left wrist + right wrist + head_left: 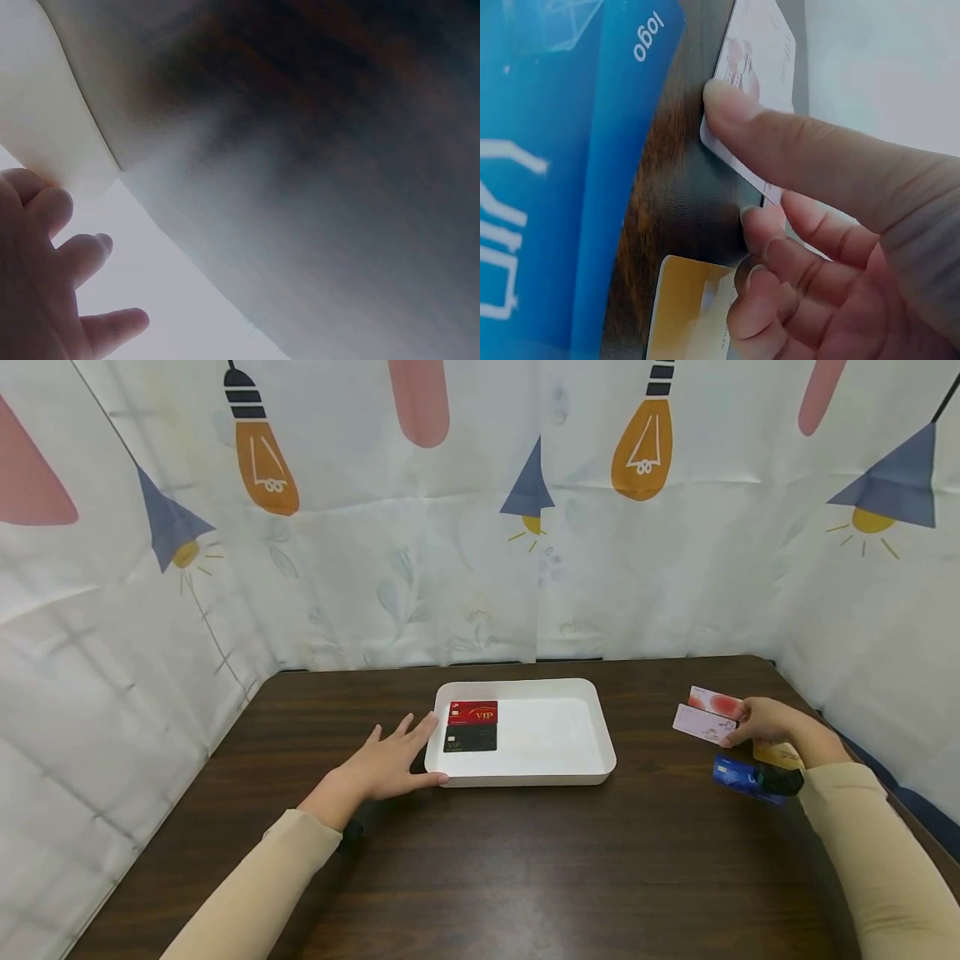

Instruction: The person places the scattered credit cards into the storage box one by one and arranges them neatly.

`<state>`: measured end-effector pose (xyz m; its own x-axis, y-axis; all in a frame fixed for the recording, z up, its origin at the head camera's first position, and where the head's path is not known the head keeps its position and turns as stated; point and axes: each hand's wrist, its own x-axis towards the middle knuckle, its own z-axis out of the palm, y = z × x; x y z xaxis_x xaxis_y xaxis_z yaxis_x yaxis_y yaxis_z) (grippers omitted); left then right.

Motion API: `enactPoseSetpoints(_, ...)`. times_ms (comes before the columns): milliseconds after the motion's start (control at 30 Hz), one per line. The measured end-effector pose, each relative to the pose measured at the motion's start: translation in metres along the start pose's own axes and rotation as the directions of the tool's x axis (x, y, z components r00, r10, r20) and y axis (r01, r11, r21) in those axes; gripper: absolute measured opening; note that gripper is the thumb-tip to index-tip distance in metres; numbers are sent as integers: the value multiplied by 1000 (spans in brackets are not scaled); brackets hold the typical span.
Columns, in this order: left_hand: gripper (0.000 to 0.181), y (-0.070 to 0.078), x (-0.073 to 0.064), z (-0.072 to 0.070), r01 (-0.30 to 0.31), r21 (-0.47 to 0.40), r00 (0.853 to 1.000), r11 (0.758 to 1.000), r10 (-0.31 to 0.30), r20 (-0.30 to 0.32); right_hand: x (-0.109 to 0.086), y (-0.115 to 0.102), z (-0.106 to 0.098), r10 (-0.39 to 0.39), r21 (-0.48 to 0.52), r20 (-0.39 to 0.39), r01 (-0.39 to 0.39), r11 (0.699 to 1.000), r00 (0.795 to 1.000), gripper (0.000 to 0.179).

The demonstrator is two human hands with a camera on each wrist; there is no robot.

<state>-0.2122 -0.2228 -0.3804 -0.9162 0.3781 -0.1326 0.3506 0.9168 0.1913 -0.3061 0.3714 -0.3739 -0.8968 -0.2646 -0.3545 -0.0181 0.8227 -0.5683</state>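
Observation:
My right hand (776, 727) pinches a pale lilac card (702, 724), its thumb (780, 135) on the printed face and the fingers curled at the far side. The card is tilted over the table in the right wrist view. Just behind it is a white and red card (714, 701). A gold card (686, 300) shows partly under the hand, and a blue card (735, 774) lies nearer me. With fingers spread, my left hand (386, 762) touches the left side of a white tray (555, 779). Inside the tray a red VIP card (472, 712) lies above a black VIP card (471, 738).
The dark wooden table (525, 868) carries the tray near its far edge. A printed white curtain (480, 577) stands behind it and at both sides. A black wrist strap part (780, 780) covers some of the blue card in the head view.

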Motion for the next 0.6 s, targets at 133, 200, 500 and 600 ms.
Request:
enactPoseSetpoints(133,107,0,0,1,0,0,1000,1000,0,0,-3,1,1,-1,7,-40,2,1000,999,43)
enactPoseSetpoints(200,107,0,0,1,0,-2,1000,1000,0,0,-3,1,2,-5,21,-49,6,1000,999,40)
enactPoseSetpoints(500,107,0,0,0,0,-4,1000,1000,0,1,0,2,8,-3,25,-36,4,1000,999,63)
enactPoseSetpoints(600,107,0,0,0,1,-4,1000,1000,-1,2,1,1,8,1,29,-30,0,1000,1000,55)
